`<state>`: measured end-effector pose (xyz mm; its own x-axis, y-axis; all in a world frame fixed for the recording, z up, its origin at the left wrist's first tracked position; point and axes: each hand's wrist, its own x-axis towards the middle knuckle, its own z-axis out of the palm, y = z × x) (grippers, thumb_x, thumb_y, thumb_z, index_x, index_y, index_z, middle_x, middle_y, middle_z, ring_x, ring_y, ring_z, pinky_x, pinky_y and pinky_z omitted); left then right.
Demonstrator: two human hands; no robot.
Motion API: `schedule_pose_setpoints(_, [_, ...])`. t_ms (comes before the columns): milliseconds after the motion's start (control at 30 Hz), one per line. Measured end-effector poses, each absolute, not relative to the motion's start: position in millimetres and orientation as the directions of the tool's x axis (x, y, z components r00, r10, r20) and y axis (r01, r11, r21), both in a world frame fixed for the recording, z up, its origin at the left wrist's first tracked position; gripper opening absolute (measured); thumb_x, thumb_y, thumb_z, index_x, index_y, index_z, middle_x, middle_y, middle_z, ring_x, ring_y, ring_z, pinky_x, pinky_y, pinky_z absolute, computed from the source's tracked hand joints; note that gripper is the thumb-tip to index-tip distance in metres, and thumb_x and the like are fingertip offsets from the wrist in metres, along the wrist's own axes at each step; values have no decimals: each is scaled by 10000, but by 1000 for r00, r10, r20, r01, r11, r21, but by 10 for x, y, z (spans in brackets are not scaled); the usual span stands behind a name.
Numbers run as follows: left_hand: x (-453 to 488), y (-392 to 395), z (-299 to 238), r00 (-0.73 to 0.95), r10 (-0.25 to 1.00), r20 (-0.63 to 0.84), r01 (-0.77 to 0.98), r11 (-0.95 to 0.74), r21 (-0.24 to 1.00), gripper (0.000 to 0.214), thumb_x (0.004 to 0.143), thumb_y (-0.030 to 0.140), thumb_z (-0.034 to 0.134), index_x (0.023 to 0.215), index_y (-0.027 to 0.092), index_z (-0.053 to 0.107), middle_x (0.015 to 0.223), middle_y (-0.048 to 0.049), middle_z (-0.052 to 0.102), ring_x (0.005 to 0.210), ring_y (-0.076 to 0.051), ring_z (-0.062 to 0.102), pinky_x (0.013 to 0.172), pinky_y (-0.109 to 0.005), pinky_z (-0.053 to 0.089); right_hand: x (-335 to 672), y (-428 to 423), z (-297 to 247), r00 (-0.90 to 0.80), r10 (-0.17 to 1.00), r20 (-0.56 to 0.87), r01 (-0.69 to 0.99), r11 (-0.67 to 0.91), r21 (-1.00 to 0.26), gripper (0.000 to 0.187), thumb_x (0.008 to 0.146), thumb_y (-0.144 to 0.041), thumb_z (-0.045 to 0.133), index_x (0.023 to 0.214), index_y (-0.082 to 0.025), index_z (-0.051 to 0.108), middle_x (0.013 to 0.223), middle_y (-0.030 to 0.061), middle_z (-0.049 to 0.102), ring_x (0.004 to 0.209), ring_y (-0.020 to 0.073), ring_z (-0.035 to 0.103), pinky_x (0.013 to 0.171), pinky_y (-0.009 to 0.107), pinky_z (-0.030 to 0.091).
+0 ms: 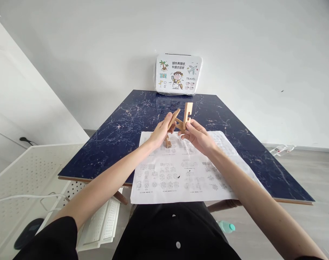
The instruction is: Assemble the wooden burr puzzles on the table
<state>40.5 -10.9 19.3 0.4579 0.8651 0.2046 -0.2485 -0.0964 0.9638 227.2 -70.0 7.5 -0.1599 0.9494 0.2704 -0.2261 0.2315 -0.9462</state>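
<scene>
Wood bar with notches (pixel 187 113) stands up in the right hand (pixel 199 136), over the bench (pixel 113 144), near the far edge of the paper sheet (pixel 150 184). That grip is pinching the bar near its low end. The left hand (pixel 160 132) has its own grip on a flat wood stick (pixel 174 119), thumb along one side.

The notched bar's long way runs up and down, with its top end in the air. Its notches face the bench's right edge. The flat stick slants, and its top leans toward that right edge too. A short wood bit (pixel 180 126) sits between them; fingers hide part of it, so I can't tell if it is joined to both.

A loose wood block (pixel 168 142) lies on the paper by the left hand. It points one end at the bench's near edge.

I think the wood is light, hard and not very slippery. The thin lips by the notches might chip, so the plain flat sides look best to hold.
</scene>
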Motion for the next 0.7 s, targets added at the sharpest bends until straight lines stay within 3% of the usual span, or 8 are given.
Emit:
schedule_pose_setpoints(167, [373, -145, 269, 526, 824, 212, -274, -72, 959, 377, 1047, 564, 650, 1186, 235, 772, 738, 1, 574, 633, -123, 506, 627, -270, 414, 2310, -693, 88, -140, 963, 231, -218, 198, -956, 383, 937, -618, 762, 984, -259, 638, 982, 54, 686, 745, 170, 620, 691, 343, 566])
schedule_pose_setpoints(367, [326, -141, 326, 632, 760, 153, -234, -1, 972, 631, 1040, 772, 495, 862, 200, 695, 585, 21, 465, 437, -83, 337, 447, -258, 264, 2330, -716, 146, -180, 974, 135, -292, 78, -953, 343, 926, -581, 729, 947, -255, 626, 893, 53, 658, 612, 148, 481, 534, 329, 459])
schedule_pose_setpoints(467, [314, -130, 326, 686, 715, 135, -268, 76, 960, 594, 1052, 736, 515, 834, 201, 655, 632, 33, 471, 422, -57, 314, 429, -243, 249, 2338, -716, 168, -159, 977, 141, -284, 92, -955, 323, 933, -574, 701, 937, -264, 608, 849, 45, 626, 581, 149, 420, 496, 334, 425])
schedule_pose_setpoints(600, [335, -142, 315, 705, 700, 109, -268, 122, 956, 358, 1057, 550, 658, 956, 206, 674, 702, 44, 519, 432, -38, 359, 425, -222, 266, 2349, -709, 175, -134, 978, 158, -281, 115, -953, 287, 941, -543, 679, 982, -265, 623, 932, 70, 683, 618, 171, 499, 492, 344, 458])
schedule_pose_setpoints(700, [358, -128, 305, 633, 767, 103, -327, 145, 934, 287, 1055, 478, 683, 975, 203, 667, 780, 2, 616, 519, -58, 503, 449, -214, 338, 2346, -693, 153, -122, 979, 164, -252, 129, -959, 292, 952, -550, 659, 1026, -268, 652, 1060, 106, 730, 802, 234, 651, 615, 388, 573])
